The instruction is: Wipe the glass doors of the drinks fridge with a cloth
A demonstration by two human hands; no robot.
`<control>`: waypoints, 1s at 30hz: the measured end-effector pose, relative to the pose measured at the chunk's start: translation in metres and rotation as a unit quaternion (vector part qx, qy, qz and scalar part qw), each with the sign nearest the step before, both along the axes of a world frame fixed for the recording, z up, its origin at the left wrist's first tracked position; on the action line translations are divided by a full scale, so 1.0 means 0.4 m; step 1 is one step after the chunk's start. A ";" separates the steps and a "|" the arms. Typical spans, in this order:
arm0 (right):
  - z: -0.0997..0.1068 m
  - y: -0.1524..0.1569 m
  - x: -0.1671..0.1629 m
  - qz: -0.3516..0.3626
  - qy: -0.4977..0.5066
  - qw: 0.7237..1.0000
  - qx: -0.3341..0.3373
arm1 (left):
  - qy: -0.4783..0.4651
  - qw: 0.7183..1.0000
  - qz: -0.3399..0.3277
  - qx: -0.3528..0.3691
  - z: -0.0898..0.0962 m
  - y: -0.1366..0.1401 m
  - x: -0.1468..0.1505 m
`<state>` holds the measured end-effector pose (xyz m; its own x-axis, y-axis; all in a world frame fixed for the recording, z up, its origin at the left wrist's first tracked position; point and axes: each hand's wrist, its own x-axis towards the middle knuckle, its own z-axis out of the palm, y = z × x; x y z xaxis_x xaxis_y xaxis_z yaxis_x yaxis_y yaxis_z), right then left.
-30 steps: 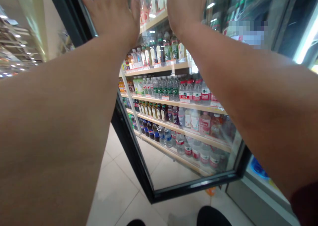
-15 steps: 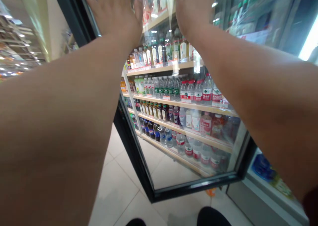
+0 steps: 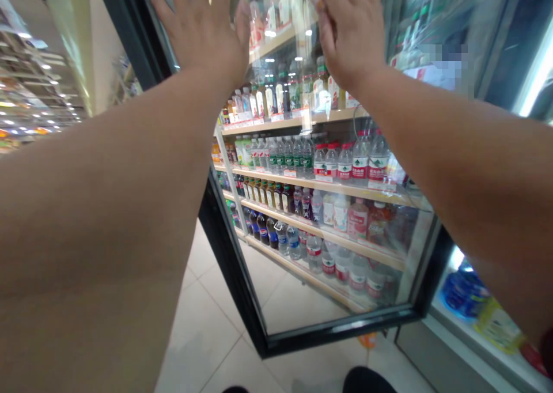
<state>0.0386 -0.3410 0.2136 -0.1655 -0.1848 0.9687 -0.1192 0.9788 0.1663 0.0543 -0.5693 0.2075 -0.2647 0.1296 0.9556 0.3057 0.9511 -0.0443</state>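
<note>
Both arms reach up across a glass door (image 3: 298,301) in a black frame, which stands swung out over the floor. My left hand (image 3: 207,33) is at the upper left of the door, its fingers spread and lying against the glass. My right hand (image 3: 352,33) is at the upper middle, fingers stretched up and to the left over the glass. Some fingertips are cut off by the top edge. Neither hand shows a thing gripped in it. Through the glass appear shelves with several rows of drinks, among them water bottles with red labels (image 3: 360,159) and dark cola bottles (image 3: 262,229).
The black door frame's lower corner (image 3: 265,347) juts out above the pale tiled floor (image 3: 207,318). Dark shoes (image 3: 367,381) show at the bottom edge. On the right stands a cooler cabinet with blue goods (image 3: 464,292) and a yellow pack (image 3: 499,324) inside.
My right hand has come lower and slightly right in the picture, so more of its fingers show. My left hand stays spread at the glass. The door has barely shifted.
</note>
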 end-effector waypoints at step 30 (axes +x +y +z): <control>-0.029 0.165 -0.014 0.018 0.021 0.983 -0.181 | 0.029 0.996 -0.020 0.083 -0.002 0.013 -0.043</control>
<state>0.0332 -0.2750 0.2019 -0.1245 0.1687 0.9778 -0.1554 0.9700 -0.1872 0.0370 -0.5642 0.2065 -0.2070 -0.0219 0.9781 0.3451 0.9339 0.0940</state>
